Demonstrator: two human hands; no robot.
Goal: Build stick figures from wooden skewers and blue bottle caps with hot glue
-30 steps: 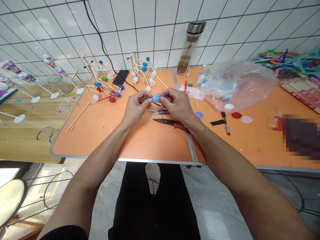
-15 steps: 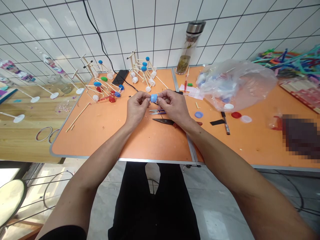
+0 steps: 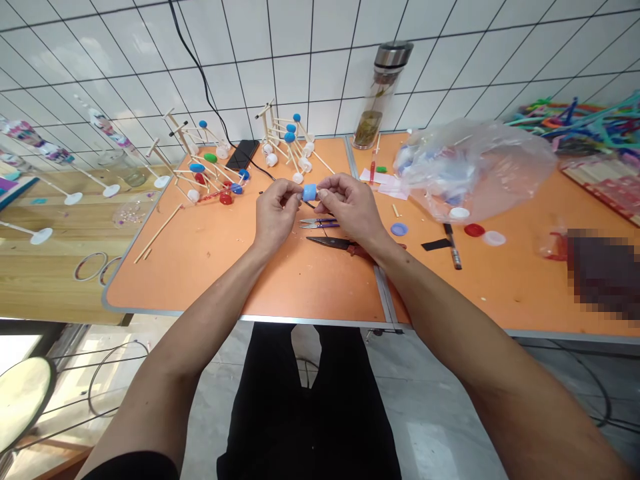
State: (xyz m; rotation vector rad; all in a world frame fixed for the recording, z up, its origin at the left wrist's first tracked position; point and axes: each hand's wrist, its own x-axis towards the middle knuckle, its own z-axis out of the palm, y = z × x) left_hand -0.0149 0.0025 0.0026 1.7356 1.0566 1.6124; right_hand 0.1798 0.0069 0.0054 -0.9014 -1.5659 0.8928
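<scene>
A small blue bottle cap point(image 3: 310, 193) is held up between my two hands, over the orange table. My left hand point(image 3: 276, 212) pinches its left side with thumb and forefinger. From the right, my right hand point(image 3: 351, 205) grips the other side with its fingertips, the fingers curled. Whether it is one cap or two pressed together, I cannot tell. Below the hands lie thread snips point(image 3: 316, 223) and a dark pointed blade point(image 3: 330, 243) with a reddish handle, partly hidden by my right wrist.
Stick models with bottle-cap wheels point(image 3: 210, 163) stand at the back left beside a phone point(image 3: 243, 155). A glass tea bottle point(image 3: 376, 100) stands by the wall. Right of it are a plastic bag of caps point(image 3: 480, 173), a blue lid point(image 3: 399, 229) and a marker point(image 3: 454, 250).
The blue cap has turned slightly between my fingertips. My right hand has shifted a little upward; both hands still hold the cap.
</scene>
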